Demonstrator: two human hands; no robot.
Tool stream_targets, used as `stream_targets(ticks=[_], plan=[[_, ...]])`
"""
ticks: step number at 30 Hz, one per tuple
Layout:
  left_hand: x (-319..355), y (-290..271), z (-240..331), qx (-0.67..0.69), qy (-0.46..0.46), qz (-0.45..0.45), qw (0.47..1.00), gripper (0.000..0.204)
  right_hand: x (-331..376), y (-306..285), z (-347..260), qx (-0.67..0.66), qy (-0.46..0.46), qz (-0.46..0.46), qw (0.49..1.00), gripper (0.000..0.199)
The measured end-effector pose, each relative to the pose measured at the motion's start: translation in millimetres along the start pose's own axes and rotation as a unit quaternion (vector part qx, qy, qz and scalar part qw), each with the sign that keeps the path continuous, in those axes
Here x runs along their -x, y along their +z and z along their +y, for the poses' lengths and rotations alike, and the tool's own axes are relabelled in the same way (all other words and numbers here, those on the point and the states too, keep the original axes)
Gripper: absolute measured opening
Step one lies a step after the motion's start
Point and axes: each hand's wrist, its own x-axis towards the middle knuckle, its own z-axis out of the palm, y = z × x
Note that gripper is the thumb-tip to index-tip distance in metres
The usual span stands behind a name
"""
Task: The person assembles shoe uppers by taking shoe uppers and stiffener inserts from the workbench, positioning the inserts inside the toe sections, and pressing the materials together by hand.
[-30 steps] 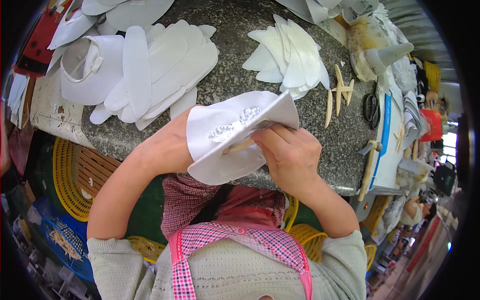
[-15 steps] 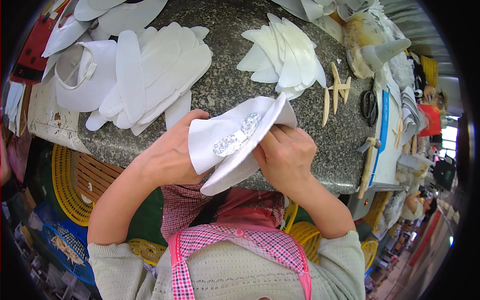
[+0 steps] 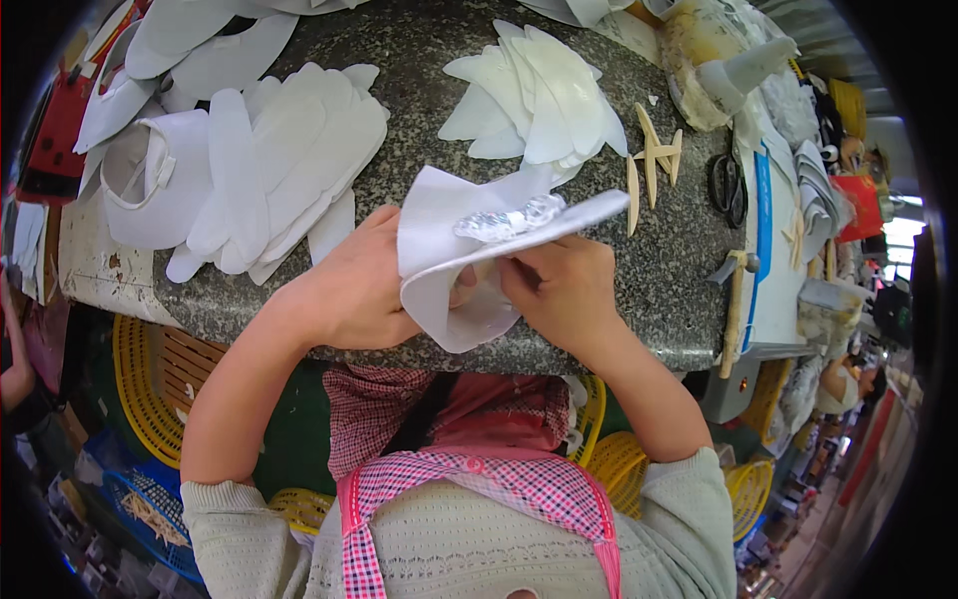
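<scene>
Both my hands hold one white curved shoe-upper piece [image 3: 449, 225] with a glittery silver ornament [image 3: 509, 218] on its top. My left hand [image 3: 349, 290] grips its left side from behind, thumb inside the fold. My right hand [image 3: 564, 290] pinches its lower right edge, fingers curled under the flap. The piece hovers over the front edge of a speckled grey stone worktop [image 3: 419, 50].
A pile of white cut pieces [image 3: 269, 170] lies to the left and a fan of white pieces [image 3: 539, 95] behind. Pale wooden sticks [image 3: 654, 155], scissors [image 3: 726, 185] and a hammer [image 3: 736, 299] lie to the right. Yellow baskets [image 3: 140, 384] stand under the worktop.
The white piece has been turned and lowered slightly in my hands; its flap now points right and my right hand has shifted under it.
</scene>
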Motion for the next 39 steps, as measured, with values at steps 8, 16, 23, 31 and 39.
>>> stream_targets(ticks=[8, 16, 23, 31, 39], plan=[[2.1, 3.1, 0.2, 0.027, -0.016, 0.002, 0.999, 0.032, 16.5, 16.0, 19.4, -0.145, -0.025, 0.107, 0.983, 0.016], [1.4, 1.9, 4.5, -0.048, -0.005, -0.005, 0.999, 0.045, 16.6, 29.2, 22.6, -0.062, -0.049, 0.137, 0.988, 0.018], [-4.6, -4.8, 0.7, -0.036, -0.004, -0.055, 0.998, 0.038, 10.5, 25.6, 17.4, -0.043, -0.001, 0.101, 0.994, 0.009], [-11.0, -5.2, 9.9, -0.024, -0.043, -0.041, 0.998, 0.030, 9.2, 24.0, 17.7, -0.051, 0.028, 0.097, 0.994, 0.010], [-15.7, -6.2, 12.1, 0.049, -0.018, -0.003, 0.999, 0.014, 18.7, 6.4, 18.2, -0.091, -0.088, 0.083, 0.988, 0.022]])
